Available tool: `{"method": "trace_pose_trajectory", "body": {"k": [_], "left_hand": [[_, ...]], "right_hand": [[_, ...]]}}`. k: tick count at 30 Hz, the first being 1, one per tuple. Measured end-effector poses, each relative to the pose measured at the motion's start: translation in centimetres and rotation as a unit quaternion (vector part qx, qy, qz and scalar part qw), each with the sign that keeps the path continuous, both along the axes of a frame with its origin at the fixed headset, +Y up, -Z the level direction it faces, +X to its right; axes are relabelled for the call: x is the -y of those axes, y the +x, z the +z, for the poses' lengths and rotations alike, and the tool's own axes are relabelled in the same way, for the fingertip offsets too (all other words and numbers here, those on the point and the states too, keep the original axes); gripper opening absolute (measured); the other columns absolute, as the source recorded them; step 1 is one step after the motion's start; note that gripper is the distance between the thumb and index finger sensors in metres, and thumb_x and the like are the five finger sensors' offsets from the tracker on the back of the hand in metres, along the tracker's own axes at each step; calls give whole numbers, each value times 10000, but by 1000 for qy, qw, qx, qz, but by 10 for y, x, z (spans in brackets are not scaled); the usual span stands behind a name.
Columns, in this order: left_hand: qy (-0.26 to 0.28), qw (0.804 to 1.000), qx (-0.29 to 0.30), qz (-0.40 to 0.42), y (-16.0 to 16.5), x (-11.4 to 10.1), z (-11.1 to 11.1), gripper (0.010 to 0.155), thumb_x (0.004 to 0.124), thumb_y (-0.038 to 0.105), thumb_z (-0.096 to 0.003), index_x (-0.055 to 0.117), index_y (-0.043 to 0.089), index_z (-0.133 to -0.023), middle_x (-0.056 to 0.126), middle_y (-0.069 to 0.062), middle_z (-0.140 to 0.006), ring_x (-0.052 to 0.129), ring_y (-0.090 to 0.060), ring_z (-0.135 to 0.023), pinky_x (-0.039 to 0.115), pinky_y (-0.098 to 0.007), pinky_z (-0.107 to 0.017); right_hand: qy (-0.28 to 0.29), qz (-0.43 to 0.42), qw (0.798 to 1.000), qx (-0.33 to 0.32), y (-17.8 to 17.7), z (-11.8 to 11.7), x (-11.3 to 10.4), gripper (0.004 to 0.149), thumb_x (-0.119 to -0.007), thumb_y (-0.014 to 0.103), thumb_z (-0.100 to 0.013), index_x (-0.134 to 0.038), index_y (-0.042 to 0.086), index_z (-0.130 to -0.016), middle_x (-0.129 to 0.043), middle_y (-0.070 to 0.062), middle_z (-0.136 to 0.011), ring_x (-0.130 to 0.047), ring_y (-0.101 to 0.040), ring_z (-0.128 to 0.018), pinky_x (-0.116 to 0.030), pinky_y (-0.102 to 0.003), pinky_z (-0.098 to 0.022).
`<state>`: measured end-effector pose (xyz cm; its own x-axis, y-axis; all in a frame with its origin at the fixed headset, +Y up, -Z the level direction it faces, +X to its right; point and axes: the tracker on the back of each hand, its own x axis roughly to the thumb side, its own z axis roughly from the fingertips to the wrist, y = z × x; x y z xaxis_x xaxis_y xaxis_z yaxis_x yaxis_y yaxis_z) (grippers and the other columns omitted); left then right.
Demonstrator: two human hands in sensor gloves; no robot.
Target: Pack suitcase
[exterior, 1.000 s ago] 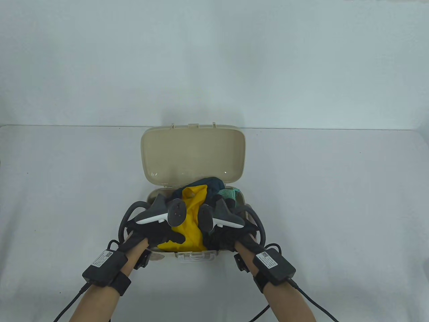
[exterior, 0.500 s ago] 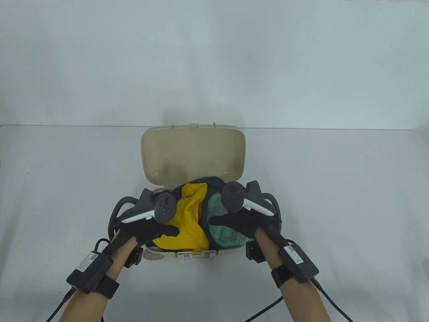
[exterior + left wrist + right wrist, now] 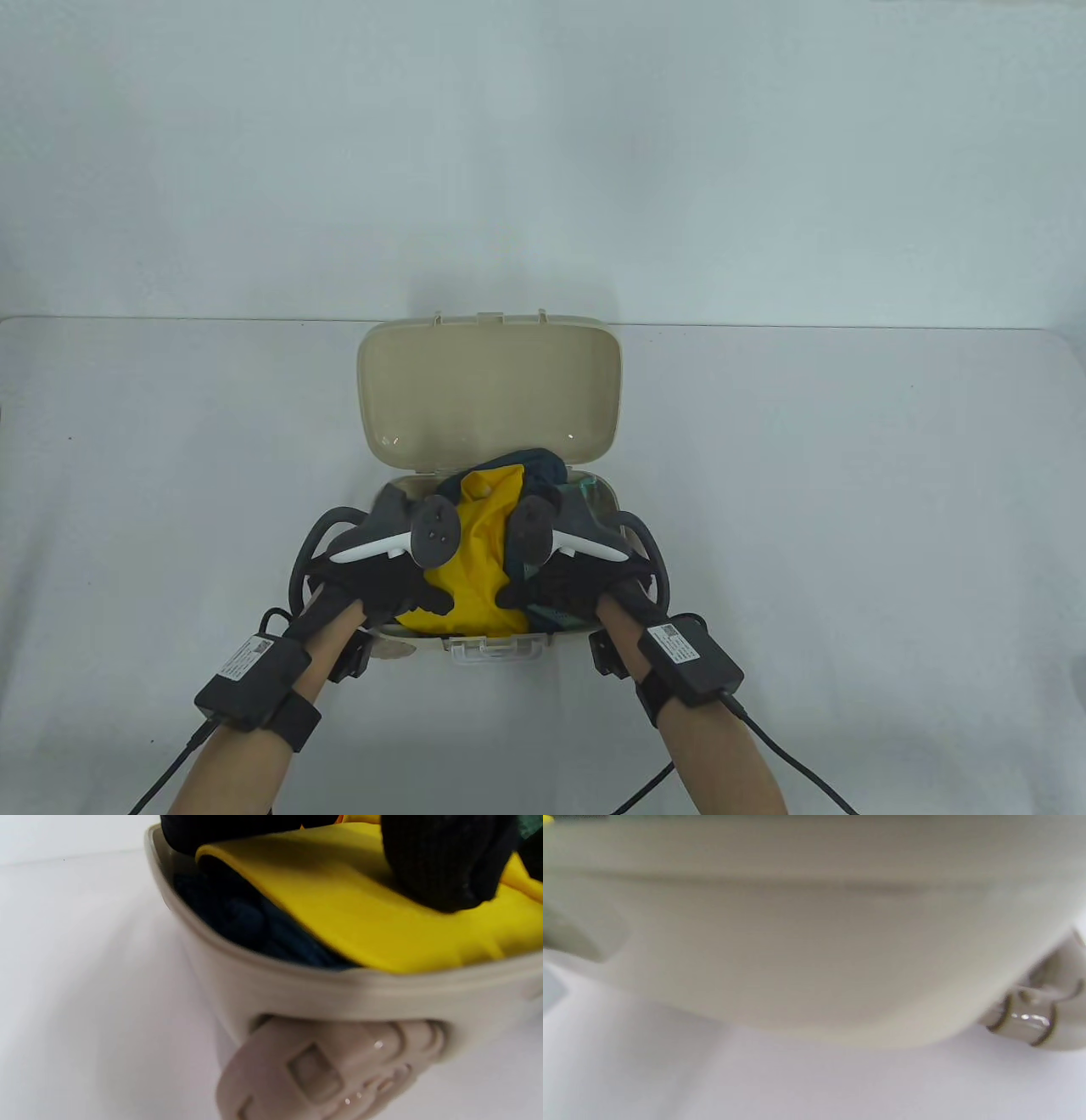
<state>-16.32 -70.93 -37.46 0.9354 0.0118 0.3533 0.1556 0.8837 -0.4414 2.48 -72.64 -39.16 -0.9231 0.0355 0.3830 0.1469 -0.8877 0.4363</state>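
I press clothes into the open suitcase (image 3: 488, 649): left hand (image 3: 382, 586) flat on the yellow garment (image 3: 471, 564), right hand (image 3: 568, 586) flat on mesh (image 3: 556, 613). Next, I judge, closing the lid (image 3: 490, 390).

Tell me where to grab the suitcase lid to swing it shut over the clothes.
Take the lid by its top edge, near the middle tab, reaching over from the far side. It stands upright, hinged at the case's back, so that free edge gives the most leverage. The yellow garment bulges above the rim and likely needs pressing down first.

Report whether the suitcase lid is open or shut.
Open: the lid stands upright behind the suitcase, with clothes heaped inside.
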Motion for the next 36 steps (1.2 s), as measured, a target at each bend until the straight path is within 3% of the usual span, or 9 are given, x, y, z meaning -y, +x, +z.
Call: {"method": "trace_pose_trajectory", "body": {"k": [6, 13, 23, 27, 32, 36], "left_hand": [[24, 999, 7, -29, 6, 7, 2, 987, 781, 543, -401, 229, 195, -1141, 323, -127, -1206, 463, -366, -1127, 519, -456, -812], [7, 999, 6, -32, 6, 2, 1, 989, 786, 537, -403, 221, 196, -1140, 316, -129, -1207, 459, -365, -1130, 522, -457, -813], [8, 1000, 12, -18, 4, 4, -1, 996, 801, 541, -395, 236, 199, -1141, 337, -124, -1205, 481, -358, -1126, 537, -454, -808], [16, 1000, 11, -20, 3, 4, 0, 995, 796, 545, -391, 234, 209, -1140, 334, -113, -1206, 477, -349, -1129, 534, -445, -812], [20, 999, 11, -35, 5, -7, 3, 993, 787, 556, -395, 238, 207, -1144, 342, -116, -1209, 491, -355, -1128, 540, -452, -812], [43, 998, 12, -31, 1, -24, 11, 966, 791, 544, -412, 256, 215, -1146, 360, -108, -1211, 500, -353, -1128, 538, -456, -812]], "right_hand": [[37, 41, 998, -5, -6, 5, 6, 1106, -548, 741, -375, 16, 100, -1078, -78, -218, -1167, -236, -485, -1098, -447, -580, -793], [-68, -32, 997, -9, 5, -1, -11, 1130, -650, 713, -384, -7, 109, -1091, -49, -223, -1168, -178, -503, -1086, -391, -618, -790], [14, -1, 1000, -3, 0, 5, 13, 1178, -619, 731, -340, 115, 116, -1026, 21, -217, -1133, -142, -506, -1069, -399, -588, -794], [13, -16, 1000, 0, 2, 5, 12, 1174, -618, 734, -339, 113, 126, -1027, 14, -205, -1139, -146, -494, -1077, -402, -579, -800], [-28, -32, 999, 0, 3, 4, -9, 1139, -622, 722, -370, 42, 107, -1061, -50, -227, -1158, -185, -508, -1079, -403, -595, -791], [-25, -90, 996, -3, 12, 6, -52, 1036, -645, 693, -398, -169, 124, -1120, -252, -188, -1197, -349, -482, -1099, -479, -578, -780]]}}
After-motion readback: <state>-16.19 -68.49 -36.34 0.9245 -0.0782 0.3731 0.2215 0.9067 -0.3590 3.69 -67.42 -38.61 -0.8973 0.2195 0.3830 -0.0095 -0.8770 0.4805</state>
